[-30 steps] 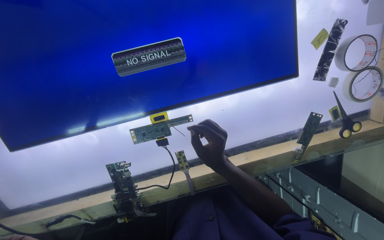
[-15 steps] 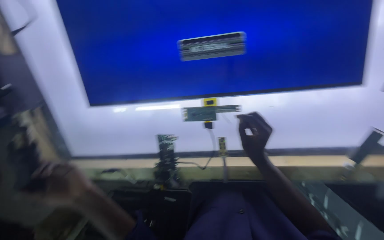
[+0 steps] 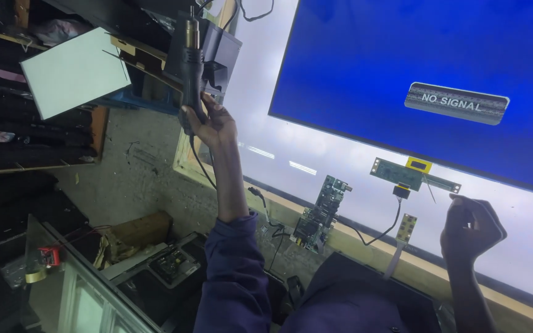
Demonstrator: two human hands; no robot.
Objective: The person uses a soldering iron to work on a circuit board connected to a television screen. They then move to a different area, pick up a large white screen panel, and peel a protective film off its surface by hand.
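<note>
A black hot-air gun (image 3: 190, 58), a blue screen (image 3: 439, 68) with a grey striped box, green circuit boards (image 3: 319, 213), dark blue sleeves (image 3: 232, 271).

A large blue screen (image 3: 402, 68) with a grey message box lies upper right.

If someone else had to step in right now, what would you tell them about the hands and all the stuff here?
Left hand: raised off to the side, grip closed round the handle of the black hot-air gun, at its stand.
Right hand: loosely curled over the lit panel, just below the long green strip board; whether it pinches anything cannot be told.
Things: big screen glows blue with a message box; strip board sits at its lower edge, cabled to the small yellow board and the green driver board on the wooden bench edge.
Done: screen powered, boards wired.
Left: gun not yet at the boards.
</note>
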